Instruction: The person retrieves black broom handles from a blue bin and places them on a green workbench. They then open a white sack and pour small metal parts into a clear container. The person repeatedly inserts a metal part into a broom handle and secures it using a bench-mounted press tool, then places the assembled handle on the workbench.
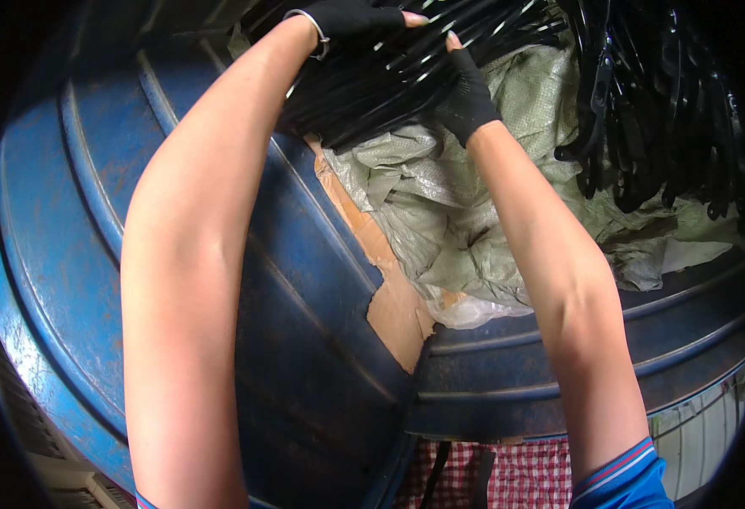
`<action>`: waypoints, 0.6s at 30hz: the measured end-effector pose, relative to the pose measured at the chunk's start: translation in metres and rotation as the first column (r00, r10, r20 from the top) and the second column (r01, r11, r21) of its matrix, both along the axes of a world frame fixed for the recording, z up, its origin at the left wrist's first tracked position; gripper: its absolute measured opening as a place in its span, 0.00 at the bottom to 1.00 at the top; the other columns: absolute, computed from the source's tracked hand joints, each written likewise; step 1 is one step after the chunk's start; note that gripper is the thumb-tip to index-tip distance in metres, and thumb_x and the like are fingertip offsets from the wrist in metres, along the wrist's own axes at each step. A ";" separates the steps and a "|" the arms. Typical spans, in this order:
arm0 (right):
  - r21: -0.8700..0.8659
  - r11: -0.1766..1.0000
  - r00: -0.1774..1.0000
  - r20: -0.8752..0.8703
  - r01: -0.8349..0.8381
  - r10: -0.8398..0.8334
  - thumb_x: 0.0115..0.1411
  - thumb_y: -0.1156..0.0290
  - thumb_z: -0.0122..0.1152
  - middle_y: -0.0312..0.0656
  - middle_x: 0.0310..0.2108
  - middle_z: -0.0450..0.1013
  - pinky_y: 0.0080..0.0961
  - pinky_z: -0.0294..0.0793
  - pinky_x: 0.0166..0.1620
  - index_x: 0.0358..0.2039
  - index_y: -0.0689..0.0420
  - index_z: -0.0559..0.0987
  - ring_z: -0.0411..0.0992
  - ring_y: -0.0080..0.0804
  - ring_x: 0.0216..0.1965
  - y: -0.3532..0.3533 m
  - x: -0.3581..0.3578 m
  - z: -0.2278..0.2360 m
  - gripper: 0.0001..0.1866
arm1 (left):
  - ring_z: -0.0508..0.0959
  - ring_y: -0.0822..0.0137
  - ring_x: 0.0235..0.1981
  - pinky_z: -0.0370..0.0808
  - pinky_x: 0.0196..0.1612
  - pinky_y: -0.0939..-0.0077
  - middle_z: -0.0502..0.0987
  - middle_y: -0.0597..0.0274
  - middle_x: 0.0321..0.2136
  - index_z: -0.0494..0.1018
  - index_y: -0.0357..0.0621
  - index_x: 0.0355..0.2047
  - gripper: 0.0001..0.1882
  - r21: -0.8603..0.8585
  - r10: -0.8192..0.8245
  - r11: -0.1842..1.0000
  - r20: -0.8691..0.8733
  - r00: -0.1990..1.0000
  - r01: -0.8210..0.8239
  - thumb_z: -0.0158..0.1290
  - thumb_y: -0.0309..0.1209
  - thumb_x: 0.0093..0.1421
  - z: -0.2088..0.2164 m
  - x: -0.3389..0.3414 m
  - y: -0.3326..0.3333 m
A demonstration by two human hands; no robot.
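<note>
As both hands reach across the blue metal (42, 220), the black strips (372, 93) lie in a loose heap at the far side, over the edge of a pale sack (440, 187). From where I stand, the step in hand looks like handling the strips together, perhaps gathering or sorting them, though I wouldn't swear to which. The left hand (351, 17), gloved but with a bare thumb, lies across their upper left side, that thumb pointing right; the right hand (467, 95), gloved likewise, sits against their near right side, thumb up. How tight either grip is I cannot tell, since most of the fingers are hidden. To my eye, the next move calls for the two hands to work together so that such slick lengths don't splay. Their long axis runs slantwise, from lower left to upper right, the right ends pointing above and toward more black parts (602, 81); I can't say which end is the front. Torn cardboard (398, 322) shows along the left edge of the sack, tapering toward the near side
</note>
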State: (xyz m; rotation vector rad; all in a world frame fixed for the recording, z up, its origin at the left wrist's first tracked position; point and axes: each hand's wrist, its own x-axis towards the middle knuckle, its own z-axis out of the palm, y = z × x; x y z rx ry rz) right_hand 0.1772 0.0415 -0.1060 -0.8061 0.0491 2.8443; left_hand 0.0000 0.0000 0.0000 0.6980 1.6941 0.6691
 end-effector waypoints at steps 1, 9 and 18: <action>0.031 0.999 1.000 0.016 -0.017 0.016 0.54 0.57 0.65 0.38 0.47 0.72 0.37 0.68 0.54 0.50 0.48 0.74 0.69 0.36 0.49 0.005 0.007 0.001 0.24 | 0.71 0.66 0.47 0.68 0.50 0.73 0.73 0.57 0.47 0.65 0.40 0.55 0.38 -0.043 -0.106 0.994 -0.121 0.987 0.101 0.62 0.49 0.49 -0.002 0.003 0.000; 0.059 0.988 0.980 0.151 -0.140 0.130 0.51 0.56 0.68 0.41 0.41 0.75 0.31 0.74 0.46 0.42 0.56 0.77 0.73 0.34 0.41 -0.005 0.048 0.042 0.23 | 0.75 0.64 0.41 0.69 0.48 0.73 0.78 0.53 0.38 0.74 0.36 0.42 0.35 0.044 0.042 0.999 -0.358 0.933 -0.028 0.63 0.54 0.45 -0.003 0.074 -0.040; 0.293 0.908 0.943 0.232 -0.300 0.237 0.47 0.67 0.69 0.39 0.38 0.74 0.25 0.72 0.45 0.44 0.58 0.74 0.73 0.28 0.38 0.008 0.132 0.162 0.23 | 0.73 0.70 0.45 0.69 0.50 0.74 0.75 0.63 0.43 0.71 0.40 0.49 0.28 -0.022 0.324 0.946 0.116 0.939 -0.323 0.61 0.40 0.50 0.100 0.170 -0.063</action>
